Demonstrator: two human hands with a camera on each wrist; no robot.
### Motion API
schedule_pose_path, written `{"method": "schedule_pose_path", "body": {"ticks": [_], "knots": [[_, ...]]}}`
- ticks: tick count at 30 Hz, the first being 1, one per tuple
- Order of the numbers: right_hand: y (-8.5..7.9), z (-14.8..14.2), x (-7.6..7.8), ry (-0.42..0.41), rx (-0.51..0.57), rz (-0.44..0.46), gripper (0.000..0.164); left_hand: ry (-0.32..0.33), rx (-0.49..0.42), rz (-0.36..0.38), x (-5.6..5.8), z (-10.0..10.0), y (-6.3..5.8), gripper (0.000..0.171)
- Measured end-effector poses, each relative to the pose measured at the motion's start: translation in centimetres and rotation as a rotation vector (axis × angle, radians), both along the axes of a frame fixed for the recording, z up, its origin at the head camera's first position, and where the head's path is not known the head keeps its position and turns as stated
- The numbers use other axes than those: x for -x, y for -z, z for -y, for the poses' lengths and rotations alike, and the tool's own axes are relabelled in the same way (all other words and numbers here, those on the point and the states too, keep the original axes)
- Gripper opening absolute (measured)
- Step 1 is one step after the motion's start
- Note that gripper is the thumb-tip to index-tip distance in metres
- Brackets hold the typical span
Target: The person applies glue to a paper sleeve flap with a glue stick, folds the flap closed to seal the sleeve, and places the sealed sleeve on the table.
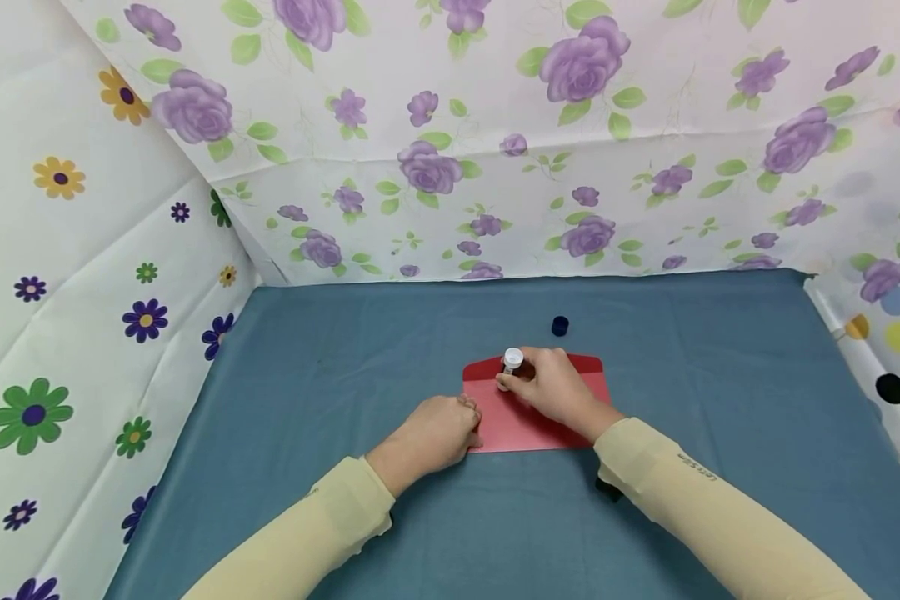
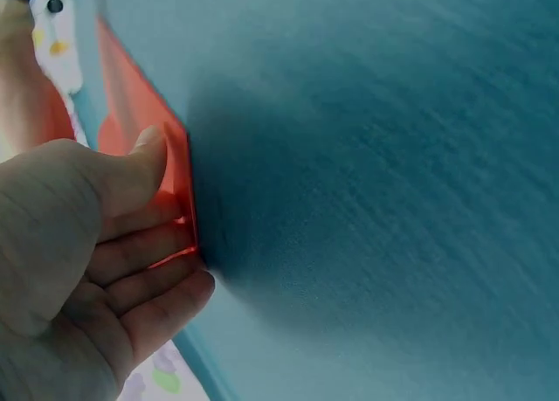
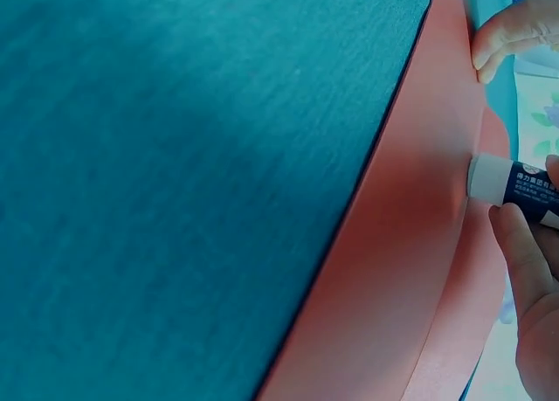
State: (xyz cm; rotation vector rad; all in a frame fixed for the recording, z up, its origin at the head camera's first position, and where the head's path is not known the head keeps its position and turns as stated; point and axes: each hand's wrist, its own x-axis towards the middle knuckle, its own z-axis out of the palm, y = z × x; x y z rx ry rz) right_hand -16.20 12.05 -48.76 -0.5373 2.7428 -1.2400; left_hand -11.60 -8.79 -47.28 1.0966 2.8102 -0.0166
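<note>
Glue stick (image 3: 515, 184) pinched in my right hand (image 1: 558, 387), I press the red envelope (image 1: 517, 425) left of that grip with my relaxed left hand (image 1: 437, 429), seemingly to steady it.

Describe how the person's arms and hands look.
The left hand and right hand are ungloved. Pale yellow sleeves reach the wrists; dark lettering marks the right sleeve near its cuff. Something black shows beneath that cuff.
</note>
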Motion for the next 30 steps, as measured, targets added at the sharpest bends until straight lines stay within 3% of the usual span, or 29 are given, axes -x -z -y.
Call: {"method": "schedule_pose_path", "body": {"ticks": [5, 8, 16, 23, 26, 30], "knots": [[-0.1, -0.3, 0.0, 0.004, 0.002, 0.018, 0.012, -0.077, -0.187, 0.115, 1.3, 0.6, -0.1, 0.014], [-0.1, -0.5, 0.0, 0.008, -0.006, 0.018, 0.011, -0.103, -0.25, 0.153, 1.9, 0.8, -0.1, 0.017], [0.2, -0.7, 0.0, 0.015, -0.02, 0.022, 0.011, -0.017, -0.239, 0.058, 1.8, 1.8, 0.9, 0.012], [0.3, -1.1, -0.1, 0.02, -0.016, 0.027, 0.012, -0.015, -0.276, 0.075, 1.8, 2.2, 1.2, 0.017], [0.2, -1.3, -0.2, 0.022, -0.011, 0.03, 0.012, -0.105, -0.305, 0.143, 1.9, 1.9, 1.1, 0.023], [0.2, -1.5, -0.1, 0.032, -0.012, 0.011, 0.012, -0.37, -0.512, 0.271, 2.2, 1.2, 0.7, 0.028]]}}
